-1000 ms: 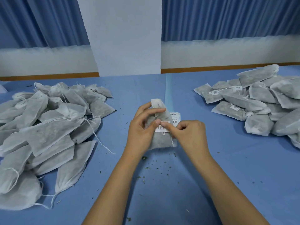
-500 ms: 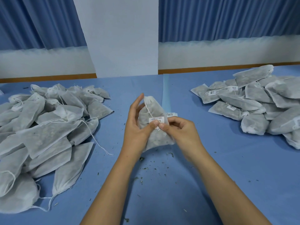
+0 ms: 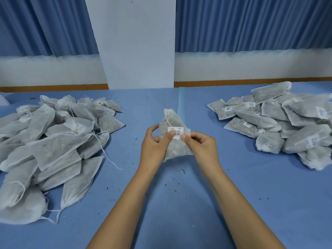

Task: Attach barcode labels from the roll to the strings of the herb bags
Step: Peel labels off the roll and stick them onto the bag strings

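Observation:
I hold one white mesh herb bag [image 3: 175, 148] upright above the middle of the blue table. A white barcode label [image 3: 176, 131] sits on the bag's string [image 3: 167, 120], in front of the bag. My left hand [image 3: 155, 141] grips the bag's left side, and its thumb presses the label's left edge. My right hand [image 3: 199, 143] pinches the label's right edge and the bag behind it. The label roll is hidden behind the bag.
A large heap of herb bags [image 3: 46, 148] with loose strings and no labels covers the table's left side. A second heap of labelled bags [image 3: 280, 123] lies at the right. Herb crumbs dot the blue table [image 3: 172, 203] near my forearms. A white pillar and blue curtains stand behind.
The bag has risen off the table from a flat position to upright. Both hands came up with it and now press the label folded on the string; the roll has gone out of sight.

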`<state>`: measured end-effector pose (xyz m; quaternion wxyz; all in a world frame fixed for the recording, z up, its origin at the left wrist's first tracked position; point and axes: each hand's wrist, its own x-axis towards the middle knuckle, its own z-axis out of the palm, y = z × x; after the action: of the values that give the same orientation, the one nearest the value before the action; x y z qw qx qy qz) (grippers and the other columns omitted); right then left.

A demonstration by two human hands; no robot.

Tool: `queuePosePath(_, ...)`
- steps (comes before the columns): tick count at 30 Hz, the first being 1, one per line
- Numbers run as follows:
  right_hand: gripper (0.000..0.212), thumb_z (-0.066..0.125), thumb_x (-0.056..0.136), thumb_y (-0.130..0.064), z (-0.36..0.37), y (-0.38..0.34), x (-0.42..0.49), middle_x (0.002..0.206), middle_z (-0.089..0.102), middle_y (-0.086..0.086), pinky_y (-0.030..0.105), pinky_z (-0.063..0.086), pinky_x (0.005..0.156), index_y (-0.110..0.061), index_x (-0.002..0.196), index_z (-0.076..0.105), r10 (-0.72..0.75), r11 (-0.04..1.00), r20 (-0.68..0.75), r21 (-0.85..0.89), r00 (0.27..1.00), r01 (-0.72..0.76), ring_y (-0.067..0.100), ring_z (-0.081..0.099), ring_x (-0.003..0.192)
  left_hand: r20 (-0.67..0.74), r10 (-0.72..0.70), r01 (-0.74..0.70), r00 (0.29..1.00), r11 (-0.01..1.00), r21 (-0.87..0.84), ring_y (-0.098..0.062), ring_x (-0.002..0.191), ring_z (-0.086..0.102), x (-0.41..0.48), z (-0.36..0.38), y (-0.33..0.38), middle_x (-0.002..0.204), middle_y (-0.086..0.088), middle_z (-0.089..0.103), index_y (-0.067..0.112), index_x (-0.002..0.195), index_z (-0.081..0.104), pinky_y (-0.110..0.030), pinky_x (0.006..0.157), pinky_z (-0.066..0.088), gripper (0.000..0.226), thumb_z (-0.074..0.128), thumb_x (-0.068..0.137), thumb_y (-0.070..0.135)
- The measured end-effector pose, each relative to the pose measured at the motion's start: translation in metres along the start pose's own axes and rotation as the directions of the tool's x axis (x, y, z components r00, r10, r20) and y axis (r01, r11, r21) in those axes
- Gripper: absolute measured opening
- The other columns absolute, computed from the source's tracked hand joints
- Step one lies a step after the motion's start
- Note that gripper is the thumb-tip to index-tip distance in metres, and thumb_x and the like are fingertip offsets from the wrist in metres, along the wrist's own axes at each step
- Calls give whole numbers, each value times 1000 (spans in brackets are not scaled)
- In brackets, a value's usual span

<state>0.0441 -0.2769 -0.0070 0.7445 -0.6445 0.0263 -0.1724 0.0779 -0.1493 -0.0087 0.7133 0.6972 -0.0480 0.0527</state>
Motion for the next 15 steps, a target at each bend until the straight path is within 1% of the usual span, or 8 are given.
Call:
queuePosePath(2,7,65,87,-7,-12,-9,0,78,71,7,23,52,66,-6,84,71,36,997,3,63,999,-36,17,67,72,1,42,-42,999,998,52,-4,65,70,0,13,10,67,10,72,30,120,48,-15,54,51,42,72,86,32)
queuePosePath(4,6,65,87,-6,-27,-17,2,77,70,8,22,52,63,-3,86,70,25,997,-52,73,998,-21,15,66,69,22,70,-71,997,994,80,-6,68,70,1,32,22,75,7,72,29,123,48,-17,58,54,46,74,85,31)
queuePosePath(6,6,65,87,-4,-46,-25,2,72,69,5,18,49,58,0,86,69,9,1000,-128,23,992,-6,10,65,63,60,32,-38,998,994,107,-10,74,70,0,55,27,87,1,71,25,126,48,-18,59,54,48,73,85,32)
queuePosePath(7,6,65,87,-5,-57,-27,2,72,69,4,18,49,58,0,86,68,26,1000,-154,12,988,-24,9,64,62,83,-9,-1,997,993,118,-13,81,70,-1,68,28,95,-2,70,24,127,49,-20,60,53,49,72,85,34)
queuePosePath(9,9,62,89,-8,-82,-30,-1,77,68,7,21,49,62,0,88,68,121,993,-159,21,980,-120,12,63,67,123,-81,64,989,988,141,-16,91,68,-3,95,24,110,-4,67,23,122,51,-20,62,51,43,71,86,34)
queuePosePath(10,11,61,91,-11,-96,-32,-5,80,68,8,22,50,62,-2,90,67,184,983,-142,21,973,-183,14,63,69,133,-101,81,986,985,151,-16,92,66,-5,107,21,113,-3,66,23,118,52,-19,60,49,39,71,86,34)
queuePosePath(13,11,59,93,-16,-133,-33,-18,80,68,5,20,50,53,-7,92,66,340,940,-58,17,938,-340,13,64,64,153,-143,105,978,967,231,-15,91,61,-10,139,13,113,0,62,18,119,54,-19,60,43,40,71,85,32)
queuePosePath(15,9,59,93,-7,-150,-32,-22,79,67,7,18,51,54,-1,97,63,379,923,-39,81,925,-375,12,63,62,173,-176,120,969,949,291,-15,89,59,-14,158,9,113,-1,60,17,118,53,-19,59,41,40,71,86,32)
